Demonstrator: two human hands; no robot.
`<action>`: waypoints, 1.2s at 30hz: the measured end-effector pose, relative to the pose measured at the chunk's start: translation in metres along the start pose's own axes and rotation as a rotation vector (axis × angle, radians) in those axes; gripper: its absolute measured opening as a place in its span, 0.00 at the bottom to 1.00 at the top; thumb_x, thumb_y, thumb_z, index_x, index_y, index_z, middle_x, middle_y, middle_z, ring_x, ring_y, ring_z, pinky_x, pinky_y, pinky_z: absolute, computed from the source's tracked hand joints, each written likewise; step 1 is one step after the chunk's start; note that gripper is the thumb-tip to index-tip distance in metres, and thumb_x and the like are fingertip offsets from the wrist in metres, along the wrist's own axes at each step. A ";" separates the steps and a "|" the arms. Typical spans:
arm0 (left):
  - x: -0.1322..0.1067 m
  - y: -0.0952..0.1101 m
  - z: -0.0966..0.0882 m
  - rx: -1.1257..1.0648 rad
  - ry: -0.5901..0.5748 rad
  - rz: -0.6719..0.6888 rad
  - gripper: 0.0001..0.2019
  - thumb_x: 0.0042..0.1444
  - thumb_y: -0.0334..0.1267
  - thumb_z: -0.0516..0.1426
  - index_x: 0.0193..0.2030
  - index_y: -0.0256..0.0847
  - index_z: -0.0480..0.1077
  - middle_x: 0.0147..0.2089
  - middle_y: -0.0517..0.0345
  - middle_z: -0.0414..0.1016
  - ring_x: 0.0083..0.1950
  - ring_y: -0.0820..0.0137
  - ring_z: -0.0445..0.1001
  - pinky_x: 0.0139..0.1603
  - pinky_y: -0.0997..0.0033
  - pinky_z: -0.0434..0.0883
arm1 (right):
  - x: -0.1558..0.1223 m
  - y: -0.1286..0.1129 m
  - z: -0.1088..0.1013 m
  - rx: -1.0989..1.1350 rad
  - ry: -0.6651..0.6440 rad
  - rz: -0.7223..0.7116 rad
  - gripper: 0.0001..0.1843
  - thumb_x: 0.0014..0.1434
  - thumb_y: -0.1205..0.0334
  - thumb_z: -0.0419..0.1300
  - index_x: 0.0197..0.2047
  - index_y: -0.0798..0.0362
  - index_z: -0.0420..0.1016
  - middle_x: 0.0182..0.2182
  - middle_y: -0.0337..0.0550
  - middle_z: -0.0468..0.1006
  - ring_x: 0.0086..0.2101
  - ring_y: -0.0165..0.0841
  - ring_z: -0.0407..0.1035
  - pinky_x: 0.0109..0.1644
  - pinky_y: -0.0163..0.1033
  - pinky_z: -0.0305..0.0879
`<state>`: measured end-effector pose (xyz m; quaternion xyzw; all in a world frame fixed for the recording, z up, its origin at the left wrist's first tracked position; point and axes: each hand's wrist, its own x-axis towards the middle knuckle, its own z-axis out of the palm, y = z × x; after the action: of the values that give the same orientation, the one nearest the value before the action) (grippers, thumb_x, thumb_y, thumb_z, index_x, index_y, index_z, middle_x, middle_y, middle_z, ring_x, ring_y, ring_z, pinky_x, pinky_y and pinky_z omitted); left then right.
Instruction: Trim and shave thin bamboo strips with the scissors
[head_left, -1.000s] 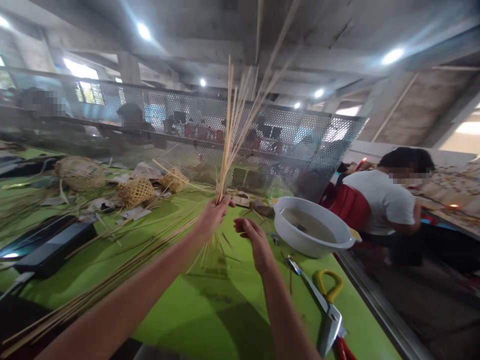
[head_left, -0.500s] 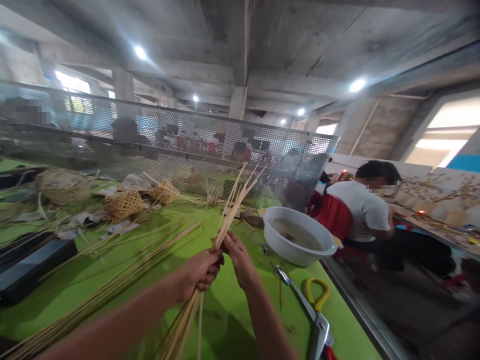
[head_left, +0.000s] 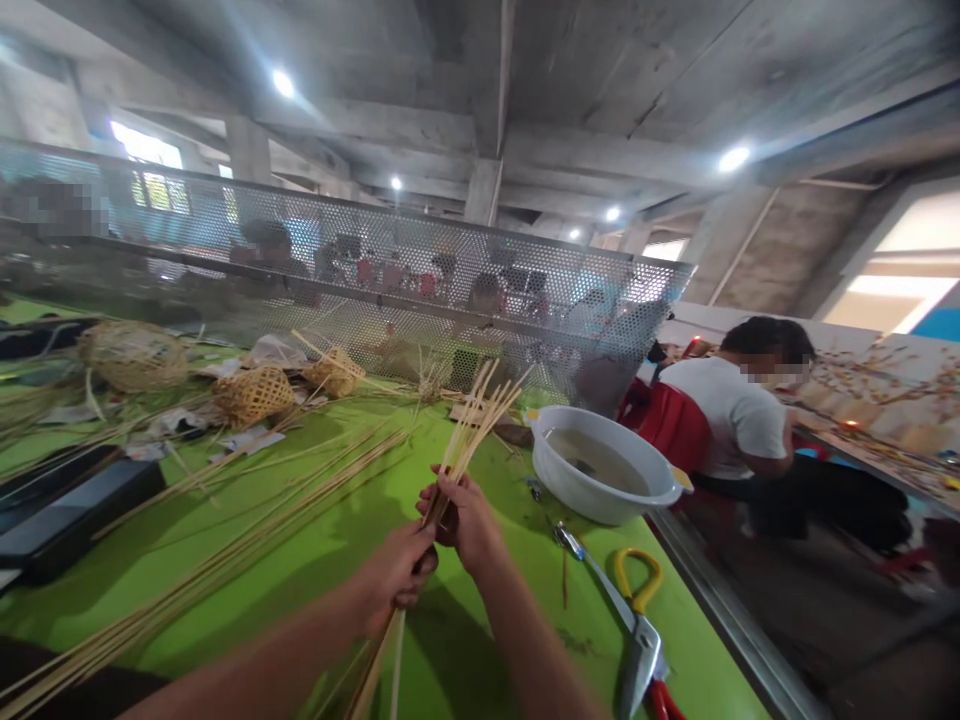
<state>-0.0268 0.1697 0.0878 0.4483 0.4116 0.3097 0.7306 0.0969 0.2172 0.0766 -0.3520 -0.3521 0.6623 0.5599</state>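
Both my hands grip one bundle of thin bamboo strips point(head_left: 474, 420) over the green table point(head_left: 315, 560). My left hand point(head_left: 396, 574) is closed round the bundle lower down. Just above it, my right hand point(head_left: 461, 513) is closed round the same strips. The strips fan out upward past my right hand toward the mesh screen, and their lower ends run down past my left wrist to the frame's bottom edge.
A white basin of water point(head_left: 604, 464) stands right of my hands. Yellow-handled shears point(head_left: 637, 620) lie near the table's right edge. Long bamboo strips point(head_left: 225, 560), small woven baskets point(head_left: 253, 394) and a black case point(head_left: 71, 505) lie left. A mesh screen point(head_left: 360, 290) backs the table; a seated person point(head_left: 739, 420) is at right.
The bundle, held upright high by my left hand a second ago, has come down and tilted. My right hand, then open beside it, has closed on the strips above my left.
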 end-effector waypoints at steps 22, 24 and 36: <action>-0.013 -0.005 0.003 0.089 -0.088 -0.071 0.20 0.55 0.59 0.52 0.38 0.43 0.62 0.19 0.74 0.49 0.16 0.81 0.40 0.16 0.78 0.38 | -0.007 -0.027 -0.001 0.201 -0.059 -0.041 0.15 0.57 0.49 0.60 0.30 0.50 0.65 0.15 0.24 0.48 0.14 0.21 0.40 0.17 0.29 0.45; -0.014 -0.001 0.004 0.160 -0.068 -0.085 0.20 0.54 0.59 0.53 0.36 0.42 0.63 0.20 0.73 0.49 0.17 0.81 0.40 0.17 0.77 0.38 | -0.010 -0.029 0.001 0.165 -0.069 -0.047 0.17 0.56 0.48 0.61 0.27 0.50 0.62 0.14 0.24 0.47 0.14 0.22 0.38 0.15 0.29 0.41; -0.026 0.007 -0.001 0.273 0.026 0.122 0.17 0.58 0.54 0.50 0.36 0.42 0.68 0.20 0.67 0.61 0.16 0.79 0.51 0.17 0.76 0.48 | -0.007 -0.032 -0.005 0.200 -0.105 -0.078 0.15 0.56 0.47 0.61 0.34 0.51 0.71 0.21 0.32 0.66 0.23 0.27 0.64 0.33 0.38 0.68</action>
<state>-0.0404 0.1516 0.1022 0.5636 0.4312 0.3006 0.6372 0.1181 0.2146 0.1016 -0.2451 -0.3265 0.6893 0.5986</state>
